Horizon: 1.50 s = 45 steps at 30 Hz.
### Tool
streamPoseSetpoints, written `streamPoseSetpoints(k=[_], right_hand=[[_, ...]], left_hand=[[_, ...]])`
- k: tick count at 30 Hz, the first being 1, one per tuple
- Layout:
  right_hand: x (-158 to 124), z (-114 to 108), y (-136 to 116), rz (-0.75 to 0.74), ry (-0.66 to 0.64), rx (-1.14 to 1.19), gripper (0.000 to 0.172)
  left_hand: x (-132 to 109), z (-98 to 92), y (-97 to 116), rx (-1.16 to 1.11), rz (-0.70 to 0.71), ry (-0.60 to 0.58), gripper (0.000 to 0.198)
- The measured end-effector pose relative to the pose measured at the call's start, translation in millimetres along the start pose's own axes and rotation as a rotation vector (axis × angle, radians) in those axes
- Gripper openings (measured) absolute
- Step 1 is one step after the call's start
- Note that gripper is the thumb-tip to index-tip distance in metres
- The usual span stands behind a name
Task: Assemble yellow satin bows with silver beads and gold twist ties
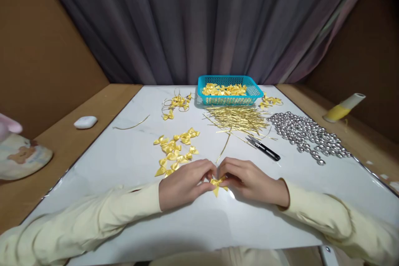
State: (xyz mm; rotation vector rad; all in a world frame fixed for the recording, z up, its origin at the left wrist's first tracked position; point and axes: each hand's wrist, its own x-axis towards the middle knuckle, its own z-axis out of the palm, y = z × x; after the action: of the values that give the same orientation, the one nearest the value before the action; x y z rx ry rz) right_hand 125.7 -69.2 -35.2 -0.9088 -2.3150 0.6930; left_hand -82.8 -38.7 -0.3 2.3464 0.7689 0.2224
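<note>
My left hand and my right hand meet at the middle of the white table. Both pinch one small yellow ribbon bow between their fingertips. A thin gold wire rises from between the hands toward the far side. Just left of my left hand lies a loose group of several yellow bows. Pale yellow sleeves cover both forearms.
A blue basket of yellow bows stands at the back. In front of it lies a pile of gold wires, with black snips beside it. Silver bells are heaped on the right. Bows with wire loops lie back left.
</note>
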Motion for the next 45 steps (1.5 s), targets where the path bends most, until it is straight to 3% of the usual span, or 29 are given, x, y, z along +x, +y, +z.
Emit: streamPoseSetpoints(k=[27,30,32,35,41,45], right_hand=[[0,-4,5,0.11,0.016,0.012,0.009],[0,-5,3,0.062,0.093,-0.021,0.017],[0,-5,-2,-0.003,0.133,-0.069,0.032],[-1,-2,-9,-0.06,0.106,-0.116,0.046],[2,3,-13,0.195,0.173,0.304,0.019],[9,1,-8,0.393,0.203,0.759,0.021]], left_hand=[[10,-2.9,-5,-0.048,0.029,-0.043,0.009],[11,-5.6,-2,-0.123,-0.048,-0.038,0.009],[13,-7.1,1,-0.241,-0.122,-0.031,0.012],[14,-6.8,5,-0.473,-0.165,-0.013,0.016],[15,-1.5,9,-0.914,-0.286,-0.053,0.029],[14,1.7,5,-0.886,-0.288,0.029,0.031]])
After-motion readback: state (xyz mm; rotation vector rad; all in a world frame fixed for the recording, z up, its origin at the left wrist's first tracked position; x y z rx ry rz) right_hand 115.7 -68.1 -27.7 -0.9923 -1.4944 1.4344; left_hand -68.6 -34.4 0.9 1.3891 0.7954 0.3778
